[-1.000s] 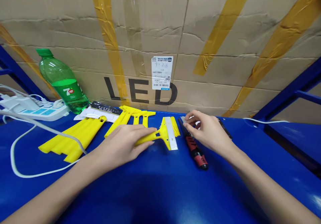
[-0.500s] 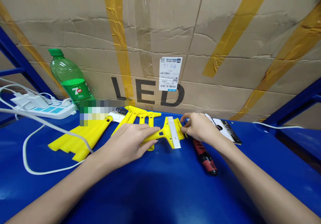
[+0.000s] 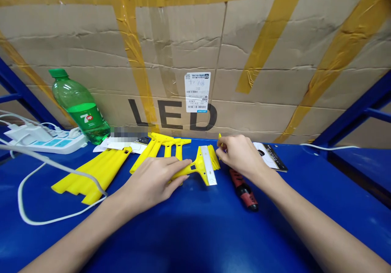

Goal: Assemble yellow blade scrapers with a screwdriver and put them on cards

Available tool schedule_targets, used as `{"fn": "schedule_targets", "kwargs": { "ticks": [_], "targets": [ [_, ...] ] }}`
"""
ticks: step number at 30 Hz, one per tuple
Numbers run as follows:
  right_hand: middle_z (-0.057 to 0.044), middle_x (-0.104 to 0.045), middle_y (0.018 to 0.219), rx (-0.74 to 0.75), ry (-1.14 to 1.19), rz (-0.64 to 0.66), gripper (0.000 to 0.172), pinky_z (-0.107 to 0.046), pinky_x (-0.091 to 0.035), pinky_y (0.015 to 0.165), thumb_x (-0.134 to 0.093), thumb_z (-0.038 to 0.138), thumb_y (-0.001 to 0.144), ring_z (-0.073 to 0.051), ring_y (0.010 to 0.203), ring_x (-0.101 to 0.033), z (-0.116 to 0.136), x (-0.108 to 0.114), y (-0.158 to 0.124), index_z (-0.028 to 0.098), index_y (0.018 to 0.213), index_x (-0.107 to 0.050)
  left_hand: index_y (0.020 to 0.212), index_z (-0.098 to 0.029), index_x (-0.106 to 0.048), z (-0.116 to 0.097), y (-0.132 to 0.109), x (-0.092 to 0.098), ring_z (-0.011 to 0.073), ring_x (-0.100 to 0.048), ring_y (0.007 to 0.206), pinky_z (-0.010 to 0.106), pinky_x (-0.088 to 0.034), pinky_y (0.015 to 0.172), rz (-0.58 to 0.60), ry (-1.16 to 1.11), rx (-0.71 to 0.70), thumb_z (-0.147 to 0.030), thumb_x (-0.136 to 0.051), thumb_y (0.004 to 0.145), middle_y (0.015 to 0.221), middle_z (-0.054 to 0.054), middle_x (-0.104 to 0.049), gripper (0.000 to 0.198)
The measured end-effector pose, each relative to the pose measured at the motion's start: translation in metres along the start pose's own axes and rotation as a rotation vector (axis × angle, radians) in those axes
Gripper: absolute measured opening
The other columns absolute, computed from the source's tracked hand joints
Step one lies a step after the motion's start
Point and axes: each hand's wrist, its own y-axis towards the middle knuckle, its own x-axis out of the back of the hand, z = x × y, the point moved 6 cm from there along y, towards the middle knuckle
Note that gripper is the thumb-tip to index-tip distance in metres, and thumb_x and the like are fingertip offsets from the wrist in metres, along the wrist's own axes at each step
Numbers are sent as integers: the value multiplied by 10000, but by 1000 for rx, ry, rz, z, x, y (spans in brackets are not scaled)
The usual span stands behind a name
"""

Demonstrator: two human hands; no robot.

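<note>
My left hand (image 3: 155,177) is closed round the handle of a yellow scraper (image 3: 200,166), whose wide head points right. A flat silvery blade (image 3: 209,166) lies across that head. Just beyond the blade sits a bunch of small yellow plastic pieces (image 3: 215,157), partly hidden by the scraper. My right hand (image 3: 240,153) is pinched on a small yellow plastic piece (image 3: 220,136), most of it covered by the fingers. Under the right wrist lies a red and black handled tool (image 3: 245,191); its far end is hidden. Several yellow scraper handles (image 3: 155,144) lie behind my left hand.
More yellow handles (image 3: 97,171) lie fanned at left, crossed by a white cable (image 3: 61,163). Behind them stand a green bottle (image 3: 81,110) and a power strip (image 3: 58,142). Printed cards (image 3: 271,157) lie at right. A large cardboard box (image 3: 259,28) walls the blue table's (image 3: 183,236) back.
My right hand has drawn slightly away from the bunch of small yellow pieces, with one between its fingers. My left hand still holds the scraper. The whole view has shifted a little.
</note>
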Motion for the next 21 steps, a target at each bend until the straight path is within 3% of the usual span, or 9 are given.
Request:
{"fn": "schedule_targets", "kwargs": {
  "ticks": [3, 5, 8, 9, 11, 14, 18, 21],
  "targets": [
    [-67, -733, 782, 41, 226, -124, 128, -321, -462, 656, -591, 233, 855, -213, 712, -678, -4, 16, -8, 182, 844, -708, 1266, -190, -679, -1, 0, 0, 275, -762, 898, 405, -600, 756, -20, -4, -18, -348, -555, 985, 1111, 77, -785, 346],
    [-25, -687, 730, 17, 564, -219, 108, -305, -482, 632, -653, 229, 814, -179, 655, -648, -13, 25, -18, 192, 914, -668, 1267, -192, -679, -3, 0, 1, 269, -764, 874, 398, -602, 736, -38, -5, -36, -339, -568, 979, 1093, 76, -788, 342],
    [7, -651, 722, -146, 1058, -256, 412, -299, -504, 597, -774, 286, 727, -174, 636, -634, -32, 22, -36, 203, 1100, -619, 1271, -197, -676, -9, 0, 2, 264, -766, 853, 386, -602, 702, -67, -3, -67, -328, -585, 972, 1085, 78, -790, 339],
    [6, -647, 717, -210, 1160, -246, 427, -295, -498, 581, -802, 306, 701, -168, 622, -624, -37, 19, -42, 198, 1077, -631, 1271, -196, -675, -11, 0, 2, 262, -766, 850, 384, -603, 694, -78, -6, -78, -322, -590, 970, 1084, 78, -791, 337],
    [2, -637, 701, -314, 1297, -246, 299, -276, -467, 547, -814, 303, 678, -138, 578, -580, -45, 15, -54, 189, 909, -662, 1279, -188, -669, -16, -1, 0, 264, -767, 863, 388, -610, 699, -95, -15, -103, -307, -595, 968, 1094, 84, -788, 341],
    [27, -577, 603, -388, 1502, -270, 155, -247, -377, 485, -742, 206, 678, -97, 494, -487, -52, 15, -64, 204, 703, -589, 1295, -175, -657, -22, -1, -4, 271, -765, 913, 409, -623, 746, -102, -32, -117, -295, -584, 976, 1126, 97, -778, 349],
    [13, -619, 623, -371, 1646, -274, 231, -256, -316, 462, -633, 99, 638, -53, 407, -396, -52, 16, -67, 200, 543, -449, 1272, -149, -665, -28, 0, -7, 277, -769, 913, 430, -637, 744, -93, -66, -129, -284, -569, 983, 1111, 96, -782, 332],
    [13, -656, 699, -380, 1681, -291, 257, -250, -307, 458, -645, 73, 643, -6, 370, -315, -54, 13, -66, 178, 512, -450, 1293, -150, -654, -28, -1, -8, 287, -765, 932, 441, -638, 745, -71, -71, -125, -286, -564, 986, 1118, 101, -780, 348]
  ]
}}
